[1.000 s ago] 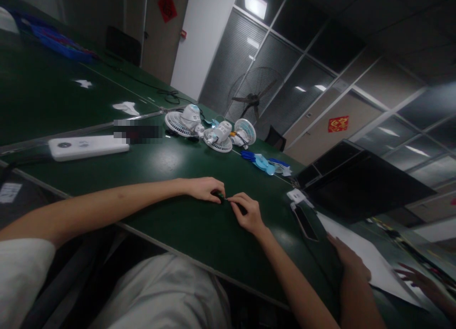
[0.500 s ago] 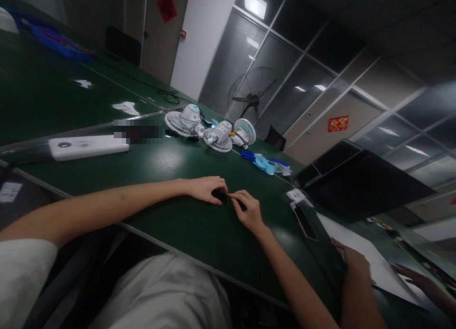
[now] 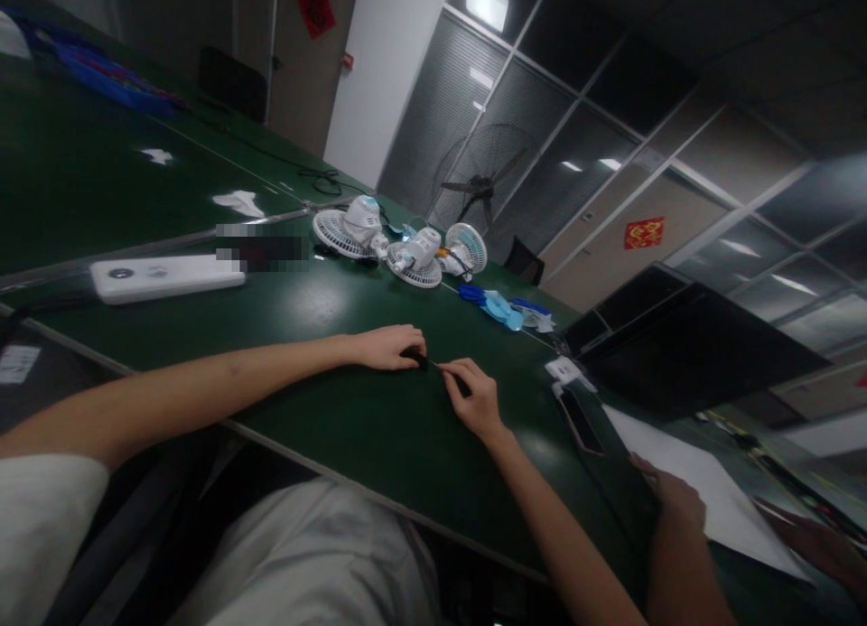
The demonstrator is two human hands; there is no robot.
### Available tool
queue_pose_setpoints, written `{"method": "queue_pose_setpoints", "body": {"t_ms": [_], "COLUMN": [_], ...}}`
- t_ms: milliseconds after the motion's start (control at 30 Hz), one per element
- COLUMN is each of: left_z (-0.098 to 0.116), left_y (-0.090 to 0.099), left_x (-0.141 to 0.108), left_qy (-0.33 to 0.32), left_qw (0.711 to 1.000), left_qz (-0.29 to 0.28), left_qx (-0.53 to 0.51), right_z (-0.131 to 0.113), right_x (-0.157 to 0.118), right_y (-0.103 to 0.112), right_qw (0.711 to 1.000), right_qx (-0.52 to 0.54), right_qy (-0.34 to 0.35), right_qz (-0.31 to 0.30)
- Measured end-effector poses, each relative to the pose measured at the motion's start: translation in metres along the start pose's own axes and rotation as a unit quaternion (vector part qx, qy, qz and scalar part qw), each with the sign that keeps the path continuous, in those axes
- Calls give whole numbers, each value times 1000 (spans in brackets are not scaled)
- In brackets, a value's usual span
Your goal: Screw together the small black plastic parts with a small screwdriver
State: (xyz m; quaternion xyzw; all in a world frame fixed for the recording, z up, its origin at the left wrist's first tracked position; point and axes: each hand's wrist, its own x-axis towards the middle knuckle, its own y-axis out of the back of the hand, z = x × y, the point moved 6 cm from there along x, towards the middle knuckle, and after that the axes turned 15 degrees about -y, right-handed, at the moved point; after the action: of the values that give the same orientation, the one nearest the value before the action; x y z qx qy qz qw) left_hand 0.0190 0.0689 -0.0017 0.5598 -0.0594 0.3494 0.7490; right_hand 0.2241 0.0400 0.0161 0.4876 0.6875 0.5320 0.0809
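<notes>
Low over the green table [image 3: 379,436], my left hand [image 3: 393,347] is closed round a small black object [image 3: 416,359] that shows below its fingertips. My right hand [image 3: 470,393], just to the right, pinches a thin piece [image 3: 435,366] between thumb and index finger. That piece points toward the black object; whether the two touch is too small to tell. Beyond my hands stand small white fans [image 3: 414,257], with blue fan blades [image 3: 501,310] to their right.
A white power strip [image 3: 169,278] lies at the left. To the right are a phone [image 3: 581,420], a white adapter [image 3: 565,370] and a large black monitor [image 3: 704,346]. Another person's hands [image 3: 677,499] rest near a white sheet [image 3: 711,490].
My left hand has shifted slightly up and its fingers have drawn in, with more of the thin piece showing between my hands. The other person's far hand has moved a little.
</notes>
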Motion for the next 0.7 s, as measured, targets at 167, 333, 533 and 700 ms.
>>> {"method": "queue_pose_setpoints", "body": {"t_ms": [167,333,533,700], "left_z": [-56,-101,-109,-68], "left_y": [25,60,64,51], "left_x": [-22,-56,-63,-43], "left_qy": [99,189,226,172], "left_qw": [992,970,955,962], "left_qz": [66,127,140,133], "left_qx": [33,84,132,167], "right_z": [0,3,3,4], "right_x": [0,0,0,1], "right_y": [1,1,1,0], "right_qw": [1000,1000,1000,1000], "right_qx": [7,11,9,3], "right_qy": [-7,-10,-12,-12], "right_qz": [1,1,-3,-2]}}
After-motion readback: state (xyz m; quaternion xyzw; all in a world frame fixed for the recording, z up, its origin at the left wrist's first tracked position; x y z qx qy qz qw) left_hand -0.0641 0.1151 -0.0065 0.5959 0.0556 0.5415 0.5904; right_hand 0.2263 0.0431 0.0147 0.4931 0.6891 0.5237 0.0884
